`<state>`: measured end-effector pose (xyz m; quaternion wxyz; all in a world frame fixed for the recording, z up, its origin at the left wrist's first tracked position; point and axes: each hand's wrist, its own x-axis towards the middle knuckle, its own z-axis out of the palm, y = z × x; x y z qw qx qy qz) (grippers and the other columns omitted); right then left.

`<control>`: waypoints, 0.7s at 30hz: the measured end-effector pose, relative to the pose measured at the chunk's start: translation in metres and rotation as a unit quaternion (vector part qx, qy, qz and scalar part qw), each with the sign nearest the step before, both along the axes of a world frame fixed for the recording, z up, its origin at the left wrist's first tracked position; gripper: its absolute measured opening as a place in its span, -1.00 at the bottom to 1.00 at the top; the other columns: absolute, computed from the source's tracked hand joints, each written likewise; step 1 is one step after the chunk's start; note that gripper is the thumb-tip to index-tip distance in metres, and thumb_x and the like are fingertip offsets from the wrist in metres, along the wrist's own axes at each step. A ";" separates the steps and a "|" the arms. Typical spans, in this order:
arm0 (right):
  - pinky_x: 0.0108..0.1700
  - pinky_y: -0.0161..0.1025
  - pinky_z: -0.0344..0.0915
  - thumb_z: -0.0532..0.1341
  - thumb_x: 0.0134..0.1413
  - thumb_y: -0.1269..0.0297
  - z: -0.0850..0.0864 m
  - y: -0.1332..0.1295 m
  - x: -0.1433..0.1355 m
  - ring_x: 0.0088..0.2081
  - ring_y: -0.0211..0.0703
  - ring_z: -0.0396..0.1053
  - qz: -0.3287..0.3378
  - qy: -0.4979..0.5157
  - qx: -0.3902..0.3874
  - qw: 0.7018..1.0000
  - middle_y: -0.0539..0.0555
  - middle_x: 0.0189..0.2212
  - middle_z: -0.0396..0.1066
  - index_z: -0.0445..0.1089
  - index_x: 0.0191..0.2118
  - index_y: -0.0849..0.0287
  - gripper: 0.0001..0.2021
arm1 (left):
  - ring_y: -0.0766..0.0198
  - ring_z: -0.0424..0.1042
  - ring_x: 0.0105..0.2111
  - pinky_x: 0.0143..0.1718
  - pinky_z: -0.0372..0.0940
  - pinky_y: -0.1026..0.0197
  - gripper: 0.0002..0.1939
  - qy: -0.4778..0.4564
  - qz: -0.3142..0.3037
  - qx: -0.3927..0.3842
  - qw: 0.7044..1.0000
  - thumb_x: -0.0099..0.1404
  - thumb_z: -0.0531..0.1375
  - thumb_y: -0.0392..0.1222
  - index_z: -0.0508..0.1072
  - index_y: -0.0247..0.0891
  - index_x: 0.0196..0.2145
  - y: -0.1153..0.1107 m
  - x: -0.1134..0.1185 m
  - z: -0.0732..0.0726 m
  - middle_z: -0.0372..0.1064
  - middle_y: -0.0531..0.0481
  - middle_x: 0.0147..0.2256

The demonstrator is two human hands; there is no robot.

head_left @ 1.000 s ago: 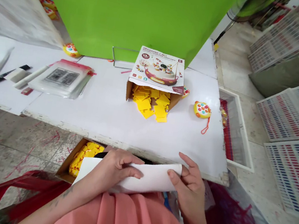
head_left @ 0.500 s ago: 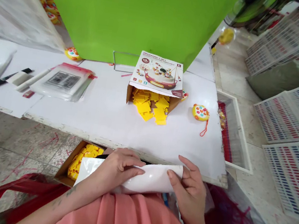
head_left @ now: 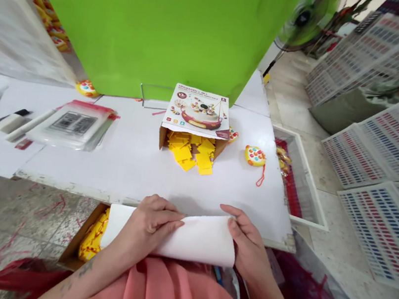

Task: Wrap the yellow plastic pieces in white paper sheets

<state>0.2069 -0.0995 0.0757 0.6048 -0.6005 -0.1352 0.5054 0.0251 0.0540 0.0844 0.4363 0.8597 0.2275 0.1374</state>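
Before the white tabletop (head_left: 124,173), a white sheet (head_left: 200,242), its long axis running left to right, is pinched near mid-length by my left grip (head_left: 153,222) and at its right end by my right grip (head_left: 250,244).

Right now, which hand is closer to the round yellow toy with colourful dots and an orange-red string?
Right: the right hand is almost straight below the toy in the picture. The left hand is farther off, below and well to the left.

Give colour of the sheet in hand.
The sheet is plain white; it shows best in the head view.
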 end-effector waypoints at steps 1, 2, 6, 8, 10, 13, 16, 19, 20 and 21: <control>-0.46 -0.33 0.21 0.20 0.03 0.12 -0.002 0.001 0.002 -0.49 -0.25 0.30 0.008 0.046 0.013 0.999 0.01 -0.48 0.39 0.32 -0.06 0.11 -0.65 | 0.21 0.31 -0.25 -0.17 0.20 0.15 -0.77 -0.001 0.003 -0.001 1.000 0.26 0.11 -0.15 0.51 -0.01 -0.18 0.001 0.000 0.000 0.43 -0.01 -0.27; -0.46 -0.34 0.20 0.22 0.02 0.15 -0.003 0.003 0.004 -0.50 -0.25 0.30 0.014 0.082 0.023 0.996 0.01 -0.48 0.40 0.34 -0.08 0.13 -0.67 | 0.21 0.31 -0.25 -0.18 0.21 0.16 -0.78 -0.004 0.008 -0.005 1.000 0.25 0.12 -0.14 0.51 -0.01 -0.18 0.001 -0.001 0.001 0.43 0.00 -0.27; -0.42 -0.36 0.20 0.26 -0.02 0.21 -0.008 0.007 0.007 -0.48 -0.28 0.32 0.011 0.156 0.042 0.987 0.00 -0.50 0.40 0.39 -0.12 0.15 -0.70 | 0.23 0.32 -0.25 -0.21 0.25 0.22 -0.78 -0.003 0.035 -0.032 0.999 0.24 0.13 -0.13 0.51 -0.02 -0.18 -0.001 -0.003 0.003 0.41 -0.01 -0.28; -0.40 -0.37 0.19 0.28 -0.07 0.27 -0.011 0.007 0.008 -0.47 -0.30 0.32 0.027 0.166 0.061 0.984 -0.01 -0.48 0.40 0.38 -0.09 0.14 -0.66 | 0.25 0.32 -0.24 -0.20 0.25 0.23 -0.78 0.001 0.048 -0.042 0.998 0.24 0.13 -0.13 0.52 -0.03 -0.19 -0.002 -0.005 0.004 0.41 0.00 -0.27; -0.38 -0.36 0.19 0.30 -0.12 0.33 -0.015 0.007 0.009 -0.45 -0.29 0.33 0.045 0.173 0.083 0.980 0.00 -0.46 0.41 0.37 -0.06 0.14 -0.60 | 0.27 0.33 -0.23 -0.19 0.25 0.24 -0.79 0.004 0.052 -0.048 0.997 0.24 0.13 -0.13 0.52 -0.03 -0.19 -0.003 -0.006 0.005 0.40 0.01 -0.28; -0.36 -0.34 0.21 0.31 -0.19 0.38 -0.018 0.005 0.009 -0.44 -0.27 0.34 0.034 0.182 0.093 0.978 -0.01 -0.45 0.42 0.37 -0.05 0.12 -0.54 | 0.27 0.33 -0.23 -0.19 0.26 0.25 -0.77 0.010 0.054 -0.055 0.997 0.25 0.13 -0.13 0.51 -0.04 -0.17 -0.004 -0.006 0.006 0.39 0.00 -0.27; -0.42 -0.36 0.20 0.32 -0.20 0.38 -0.018 0.006 0.006 -0.48 -0.29 0.32 0.030 0.150 0.069 0.986 -0.04 -0.46 0.42 0.36 -0.05 0.04 -0.52 | 0.26 0.33 -0.22 -0.19 0.27 0.24 -0.77 0.017 0.055 -0.061 0.996 0.25 0.12 -0.12 0.51 -0.05 -0.17 -0.005 -0.005 0.005 0.39 -0.02 -0.26; -0.41 -0.35 0.22 0.33 -0.21 0.36 -0.016 0.010 0.003 -0.44 -0.28 0.33 0.072 0.053 0.061 0.994 -0.02 -0.37 0.43 0.38 -0.07 0.02 -0.54 | 0.24 0.33 -0.20 -0.15 0.27 0.20 -0.77 0.023 0.045 -0.061 0.997 0.25 0.11 -0.11 0.52 -0.07 -0.17 -0.007 -0.003 0.006 0.39 -0.03 -0.26; -0.37 -0.33 0.25 0.33 -0.21 0.35 -0.016 0.012 0.002 -0.40 -0.25 0.34 0.089 0.016 0.065 0.994 -0.01 -0.33 0.44 0.40 -0.09 0.03 -0.57 | 0.23 0.33 -0.20 -0.14 0.27 0.19 -0.76 0.026 0.041 -0.062 0.997 0.25 0.11 -0.11 0.51 -0.07 -0.17 -0.007 -0.002 0.006 0.40 -0.04 -0.25; -0.33 -0.32 0.26 0.32 -0.19 0.34 -0.016 0.014 0.002 -0.36 -0.22 0.35 0.104 -0.016 0.066 0.992 0.00 -0.31 0.44 0.42 -0.12 0.04 -0.61 | 0.23 0.33 -0.20 -0.14 0.27 0.19 -0.76 0.029 0.038 -0.062 0.997 0.26 0.11 -0.11 0.51 -0.07 -0.16 -0.008 -0.001 0.006 0.40 -0.04 -0.25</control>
